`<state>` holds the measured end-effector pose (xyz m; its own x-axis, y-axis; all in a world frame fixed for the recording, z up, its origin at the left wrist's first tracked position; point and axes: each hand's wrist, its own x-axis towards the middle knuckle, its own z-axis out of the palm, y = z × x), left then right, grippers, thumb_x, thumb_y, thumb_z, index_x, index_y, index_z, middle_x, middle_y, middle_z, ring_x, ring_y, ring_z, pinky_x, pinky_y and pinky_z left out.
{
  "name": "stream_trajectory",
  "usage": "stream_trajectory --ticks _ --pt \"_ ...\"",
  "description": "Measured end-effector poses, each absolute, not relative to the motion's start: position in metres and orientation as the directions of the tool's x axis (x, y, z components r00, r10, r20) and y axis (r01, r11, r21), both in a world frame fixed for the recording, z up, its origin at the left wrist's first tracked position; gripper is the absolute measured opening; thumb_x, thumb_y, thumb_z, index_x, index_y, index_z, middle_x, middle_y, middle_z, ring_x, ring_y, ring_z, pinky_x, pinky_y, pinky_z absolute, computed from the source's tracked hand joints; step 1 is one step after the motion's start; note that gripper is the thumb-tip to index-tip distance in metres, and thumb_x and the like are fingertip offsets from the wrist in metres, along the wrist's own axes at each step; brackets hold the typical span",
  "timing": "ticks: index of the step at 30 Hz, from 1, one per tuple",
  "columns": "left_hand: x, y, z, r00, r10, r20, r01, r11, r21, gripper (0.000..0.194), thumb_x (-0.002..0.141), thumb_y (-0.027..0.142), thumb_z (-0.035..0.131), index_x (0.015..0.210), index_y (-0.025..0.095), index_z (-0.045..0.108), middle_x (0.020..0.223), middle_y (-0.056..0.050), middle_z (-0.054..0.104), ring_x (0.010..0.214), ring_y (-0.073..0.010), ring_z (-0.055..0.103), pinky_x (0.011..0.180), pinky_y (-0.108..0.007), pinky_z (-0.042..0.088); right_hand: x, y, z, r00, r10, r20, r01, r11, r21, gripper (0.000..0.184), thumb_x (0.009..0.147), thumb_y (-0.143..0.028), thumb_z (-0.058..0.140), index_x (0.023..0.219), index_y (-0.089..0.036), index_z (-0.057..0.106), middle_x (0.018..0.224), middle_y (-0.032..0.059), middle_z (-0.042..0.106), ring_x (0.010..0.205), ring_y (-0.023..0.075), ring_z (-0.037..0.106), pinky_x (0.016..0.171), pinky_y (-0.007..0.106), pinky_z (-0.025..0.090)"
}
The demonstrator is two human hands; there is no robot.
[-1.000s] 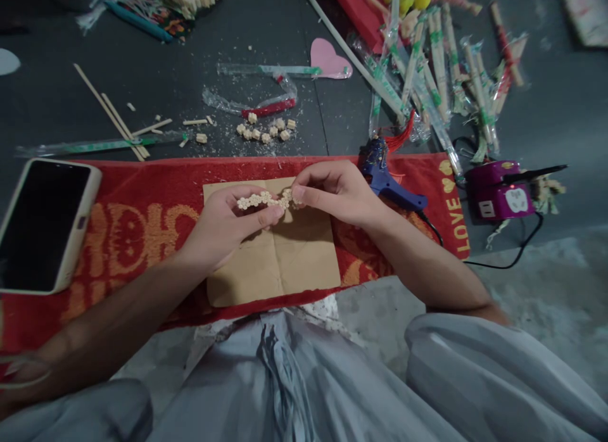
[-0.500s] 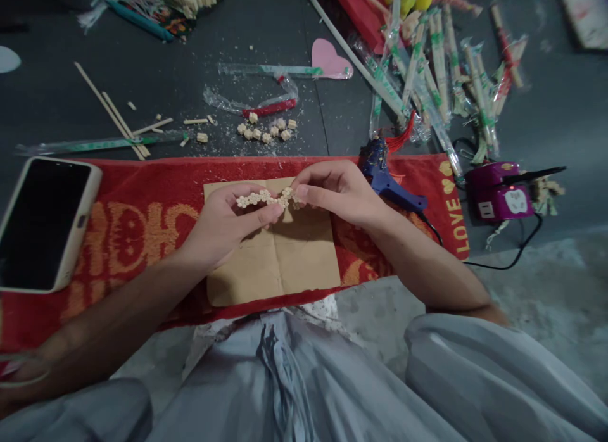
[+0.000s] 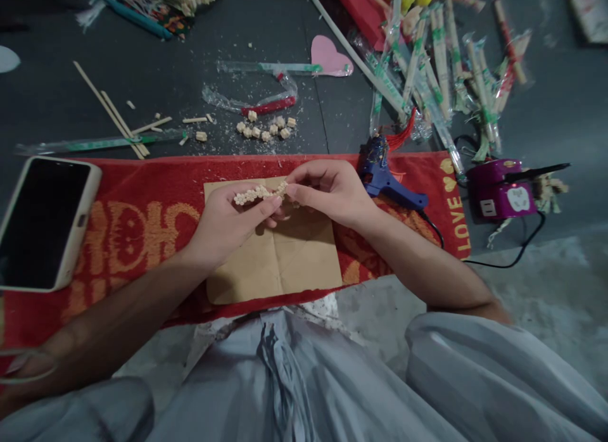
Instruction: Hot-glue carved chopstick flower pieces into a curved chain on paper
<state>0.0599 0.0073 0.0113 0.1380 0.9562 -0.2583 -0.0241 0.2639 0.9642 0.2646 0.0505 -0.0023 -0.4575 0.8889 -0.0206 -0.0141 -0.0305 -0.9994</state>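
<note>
While hands (image 3: 228, 219) (image 3: 330, 192) pinch it, seemingly wooden chain (image 3: 251, 195)

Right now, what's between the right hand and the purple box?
Head view: the blue glue gun, lying on the red towel.

One left hand (image 3: 222, 221), one right hand (image 3: 331, 192), one glue gun (image 3: 392, 187), one phone (image 3: 45, 220) at the left edge of one towel (image 3: 152, 179).

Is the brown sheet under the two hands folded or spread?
Spread: the brown sheet lies flat on the red towel, with a crease line down its middle.
</note>
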Motion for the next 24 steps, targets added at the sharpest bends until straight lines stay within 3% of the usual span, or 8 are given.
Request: stream_trajectory --ticks 6,12,19,24 --pt "0.0592 0.0061 0.0112 0.1 0.963 -0.252 0.046 0.249 0.968 0.034 0.077 0.047 0.102 0.076 0.022 0.08 0.075 -0.004 0.076 0.065 -0.0167 0.067 0.063 -0.03 0.056 0.2656 0.0504 -0.007 -0.464 0.886 -0.006 -0.008 -0.011 -1.0 0.062 0.08 -0.074 0.099 0.093 -0.016 0.083 0.08 0.0016 0.077 0.068 0.0107 0.064 0.063 0.024 0.055" --pt "0.061 0.0051 0.003 0.072 0.974 -0.215 0.046 0.212 0.976 0.03 0.08 0.049 0.095 0.077 0.023 0.08 0.076 -0.004 0.078 0.065 -0.0173 0.067 0.06 -0.03 0.052 0.2663 0.0518 -0.0119 -0.475 0.878 0.052 0.035 0.077 -0.996 0.064 0.089 -0.079 0.091 0.097 -0.015 0.085 0.083 0.0026 0.078 0.066 0.0101 0.06 0.06 0.024 0.053" --pt "0.0604 0.0055 0.0076 0.107 0.961 -0.255 0.062 0.25 0.966 0.033 0.079 0.048 0.093 0.071 0.022 0.074 0.065 -0.004 0.074 0.049 -0.013 0.057 0.045 -0.025 0.039 0.2666 0.0514 -0.0092 -0.486 0.868 0.098 0.041 0.135 -0.99 0.061 0.09 -0.076 0.091 0.091 -0.015 0.083 0.081 0.0024 0.076 0.072 0.0118 0.065 0.07 0.027 0.06" --pt "0.0596 0.0054 0.0085 0.134 0.953 -0.271 0.052 0.266 0.963 0.034 0.077 0.048 0.093 0.074 0.022 0.071 0.061 -0.003 0.073 0.049 -0.0152 0.064 0.045 -0.024 0.046 0.2681 0.0511 -0.0075 -0.504 0.86 0.08 0.053 0.123 -0.991 0.061 0.089 -0.075 0.092 0.092 -0.015 0.083 0.082 0.0028 0.076 0.076 0.0126 0.067 0.073 0.027 0.061"
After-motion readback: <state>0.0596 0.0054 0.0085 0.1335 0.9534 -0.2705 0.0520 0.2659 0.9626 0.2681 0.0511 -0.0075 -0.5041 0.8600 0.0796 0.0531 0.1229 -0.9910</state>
